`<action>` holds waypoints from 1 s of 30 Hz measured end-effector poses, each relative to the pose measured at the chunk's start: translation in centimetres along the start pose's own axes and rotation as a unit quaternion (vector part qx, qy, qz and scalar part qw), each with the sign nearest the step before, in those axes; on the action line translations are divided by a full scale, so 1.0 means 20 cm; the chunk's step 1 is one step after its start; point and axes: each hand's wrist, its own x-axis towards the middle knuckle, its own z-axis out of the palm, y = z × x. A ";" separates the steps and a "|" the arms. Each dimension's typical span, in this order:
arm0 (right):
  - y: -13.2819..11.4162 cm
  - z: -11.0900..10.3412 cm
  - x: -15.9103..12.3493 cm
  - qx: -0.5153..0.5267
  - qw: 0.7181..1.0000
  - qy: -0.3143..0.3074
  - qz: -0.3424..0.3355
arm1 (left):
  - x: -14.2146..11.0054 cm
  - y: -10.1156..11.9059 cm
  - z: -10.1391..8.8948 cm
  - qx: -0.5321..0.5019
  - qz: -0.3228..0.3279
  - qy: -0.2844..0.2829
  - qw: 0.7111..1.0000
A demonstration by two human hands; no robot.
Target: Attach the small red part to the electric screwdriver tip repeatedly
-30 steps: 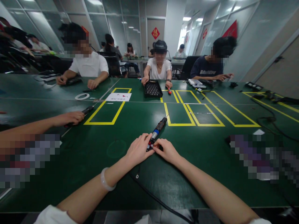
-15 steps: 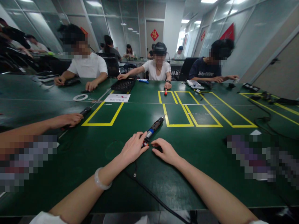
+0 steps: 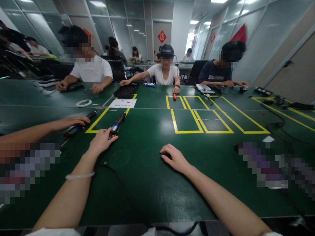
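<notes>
My left hand (image 3: 101, 141) is closed around the rear end of an electric screwdriver (image 3: 117, 125), black and silver with a blue band. Its front end points away from me, over the yellow taped frame (image 3: 103, 131) on the left. A black cord (image 3: 123, 186) trails back from near my left wrist to the table's front edge. Resting on the green tabletop near the middle, my right hand (image 3: 175, 158) holds nothing; its fingers are loosely bent, with the thumb apart.
At left, a neighbour's hand (image 3: 73, 122) lies on another electric screwdriver (image 3: 73, 131). Beyond the frame are a white paper sheet (image 3: 123, 103) and a black tray (image 3: 126, 91), touched by a person opposite. A red-handled tool (image 3: 174, 96) is under that person's other hand. More yellow frames (image 3: 189, 132) lie at right.
My left hand has carried the electric screwdriver leftward, from the middle of the table to the left taped frame, and its cord followed. My right hand has stayed nearly still.
</notes>
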 end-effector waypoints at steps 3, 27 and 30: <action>0.00 0.00 0.00 -0.001 1.000 -0.002 -0.003 | 0.04 -0.18 -0.02 0.013 -0.044 -0.004 0.999; 0.02 0.02 0.00 -0.003 1.000 -0.005 -0.009 | -0.05 -0.22 -0.10 0.115 -0.078 0.110 0.984; 0.02 0.02 0.01 -0.006 1.000 -0.004 -0.009 | -0.06 -0.12 -0.10 0.094 -0.025 0.177 0.979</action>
